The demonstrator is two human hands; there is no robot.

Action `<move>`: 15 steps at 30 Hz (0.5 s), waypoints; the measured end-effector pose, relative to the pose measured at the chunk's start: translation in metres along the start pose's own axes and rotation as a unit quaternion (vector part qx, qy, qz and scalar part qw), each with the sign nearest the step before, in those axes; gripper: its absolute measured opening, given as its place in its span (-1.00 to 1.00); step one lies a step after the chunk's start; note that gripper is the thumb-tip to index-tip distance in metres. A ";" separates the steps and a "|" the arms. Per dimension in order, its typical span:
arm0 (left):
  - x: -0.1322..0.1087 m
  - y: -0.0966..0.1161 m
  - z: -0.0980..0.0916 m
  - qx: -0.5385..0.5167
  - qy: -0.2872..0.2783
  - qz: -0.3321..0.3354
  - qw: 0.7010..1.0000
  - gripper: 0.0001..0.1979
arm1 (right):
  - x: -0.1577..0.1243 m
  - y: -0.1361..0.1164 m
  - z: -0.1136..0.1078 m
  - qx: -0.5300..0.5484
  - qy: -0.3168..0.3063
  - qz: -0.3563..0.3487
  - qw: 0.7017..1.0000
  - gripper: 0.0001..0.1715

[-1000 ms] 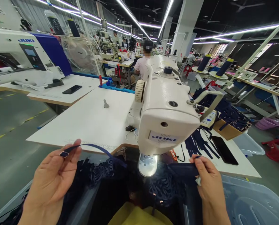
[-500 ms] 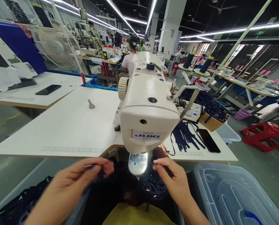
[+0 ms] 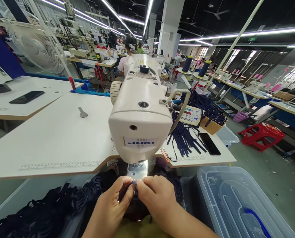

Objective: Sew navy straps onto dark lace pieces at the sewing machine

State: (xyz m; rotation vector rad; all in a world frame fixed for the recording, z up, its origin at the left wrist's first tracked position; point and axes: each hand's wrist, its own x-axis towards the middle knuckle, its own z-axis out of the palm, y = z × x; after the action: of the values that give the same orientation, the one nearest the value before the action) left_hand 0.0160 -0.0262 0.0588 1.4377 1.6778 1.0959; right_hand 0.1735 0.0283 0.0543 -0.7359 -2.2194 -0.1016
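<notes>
My left hand (image 3: 111, 206) and my right hand (image 3: 159, 200) meet just in front of the lit metal bed plate (image 3: 137, 169) of a white sewing machine (image 3: 142, 112). Thumb and fingers of both are pinched together on a small blue fabric strip (image 3: 134, 181). Only a little of the strip shows; the fingers cover the rest. The machine head above hides its needle and presser foot. Below and left of my hands, a heap of navy fabric strips (image 3: 53, 205) lies in a clear bin.
On the right of the table (image 3: 63, 132) lie navy strips (image 3: 184, 138), orange-handled snips (image 3: 165, 154) and a black phone (image 3: 210, 143). A metal piece (image 3: 82, 112) lies on the left. A lidded clear box (image 3: 236, 198) stands at right, with a red stool (image 3: 261, 135) beyond.
My hands were apart on either side of the bed plate; they have come together in front of it, on the strip. The view has turned slightly right.
</notes>
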 end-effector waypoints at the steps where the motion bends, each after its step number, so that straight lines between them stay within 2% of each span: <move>1: -0.001 0.000 0.001 0.024 0.019 0.015 0.999 -0.76 | 0.001 0.000 -0.001 -0.013 0.000 -0.006 1.000 -0.86; 4: -0.003 -0.003 0.002 0.121 0.070 0.103 0.985 -0.82 | 0.004 0.000 -0.006 -0.028 0.001 -0.023 0.999 -0.84; 6: -0.003 -0.009 0.002 0.193 0.080 0.196 0.958 -0.84 | 0.006 0.000 -0.009 -0.028 -0.002 -0.027 0.999 -0.81; 8: -0.002 -0.014 0.000 0.271 0.087 0.307 0.908 -0.79 | 0.006 -0.001 -0.008 -0.022 -0.005 -0.016 1.000 -0.80; 10: -0.001 -0.017 -0.004 0.341 0.106 0.389 0.849 -0.73 | 0.004 -0.001 -0.005 0.002 -0.007 0.017 1.000 -0.80; 12: -0.001 -0.017 -0.007 0.384 0.117 0.416 0.816 -0.71 | 0.001 -0.002 0.000 0.050 -0.011 0.070 0.996 -0.77; 15: -0.002 -0.012 -0.010 0.397 0.093 0.412 0.815 -0.69 | -0.003 -0.003 0.006 0.142 -0.012 0.140 0.980 -0.76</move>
State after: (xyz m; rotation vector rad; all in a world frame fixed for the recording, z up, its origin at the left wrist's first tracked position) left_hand 0.0023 -0.0303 0.0524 2.8704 1.7591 0.9767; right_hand 0.1696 0.0264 0.0489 -0.8814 -2.0701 0.3586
